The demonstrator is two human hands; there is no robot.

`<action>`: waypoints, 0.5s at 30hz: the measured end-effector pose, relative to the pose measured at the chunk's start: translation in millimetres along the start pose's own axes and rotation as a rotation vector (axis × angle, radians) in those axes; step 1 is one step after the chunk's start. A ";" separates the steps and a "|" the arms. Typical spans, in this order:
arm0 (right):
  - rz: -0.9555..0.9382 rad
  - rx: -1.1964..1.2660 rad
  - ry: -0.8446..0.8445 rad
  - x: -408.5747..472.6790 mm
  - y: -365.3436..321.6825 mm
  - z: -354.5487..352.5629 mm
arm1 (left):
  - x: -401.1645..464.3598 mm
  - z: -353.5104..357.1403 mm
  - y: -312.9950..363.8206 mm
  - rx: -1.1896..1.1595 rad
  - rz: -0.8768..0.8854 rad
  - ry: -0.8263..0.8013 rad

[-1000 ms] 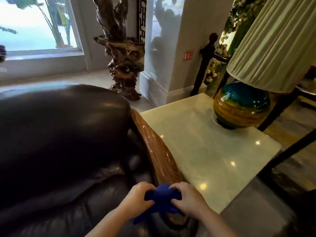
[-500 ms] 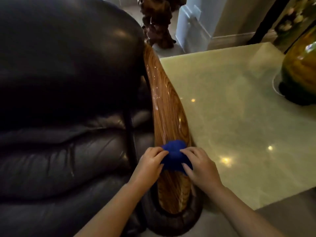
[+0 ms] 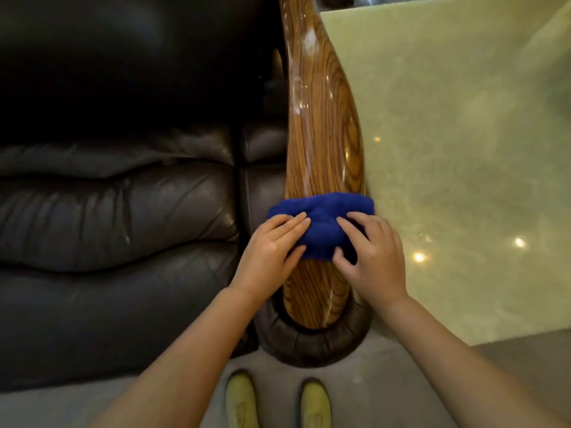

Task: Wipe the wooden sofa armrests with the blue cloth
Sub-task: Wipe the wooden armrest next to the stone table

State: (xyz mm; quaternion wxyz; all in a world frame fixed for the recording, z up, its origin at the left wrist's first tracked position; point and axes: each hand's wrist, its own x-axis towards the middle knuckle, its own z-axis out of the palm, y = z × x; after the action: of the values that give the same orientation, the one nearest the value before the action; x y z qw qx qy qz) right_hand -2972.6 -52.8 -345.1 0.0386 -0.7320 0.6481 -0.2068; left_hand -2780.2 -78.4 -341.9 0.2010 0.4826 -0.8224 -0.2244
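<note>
The glossy wooden armrest [image 3: 321, 118] runs away from me along the right side of a dark leather sofa [image 3: 108, 227], with pale streaks on its far part. A blue cloth [image 3: 321, 220] lies bunched across the armrest's near half. My left hand [image 3: 268, 251] presses the cloth's left side with straight fingers laid flat. At the cloth's right side, my right hand [image 3: 374, 257] holds it with bent fingers on top and the thumb against its near edge.
A polished pale stone side table [image 3: 463, 149] stands directly right of the armrest. The padded leather end of the arm [image 3: 309, 347] curves round the wood's near tip. My two yellow shoes [image 3: 241, 400] stand on the grey floor below.
The view has tilted down and closer over the armrest. The cloth went from a ball held in both hands to spread across the wood, slightly farther along it, with both hands on top.
</note>
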 end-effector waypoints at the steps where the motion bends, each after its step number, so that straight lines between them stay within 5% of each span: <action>1: 0.016 0.007 -0.007 -1.2 -2.5 -1.2 | -3.1 0.5 0.7 -0.013 -0.012 -0.005; 7: 0.132 0.104 0.041 -1.2 -16.1 -4.6 | -15.6 7.6 8.7 -0.086 -0.135 0.052; 15: 0.293 0.014 0.118 20.4 -29.5 15.9 | 28.8 23.9 18.0 0.016 -0.456 0.326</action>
State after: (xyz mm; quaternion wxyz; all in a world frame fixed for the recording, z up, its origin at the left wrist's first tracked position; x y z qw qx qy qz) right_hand -2937.9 -71.2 -344.8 0.0354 -0.6158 0.7475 -0.2463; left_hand -2819.0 -91.9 -348.1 0.2714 0.6864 -0.6511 -0.1768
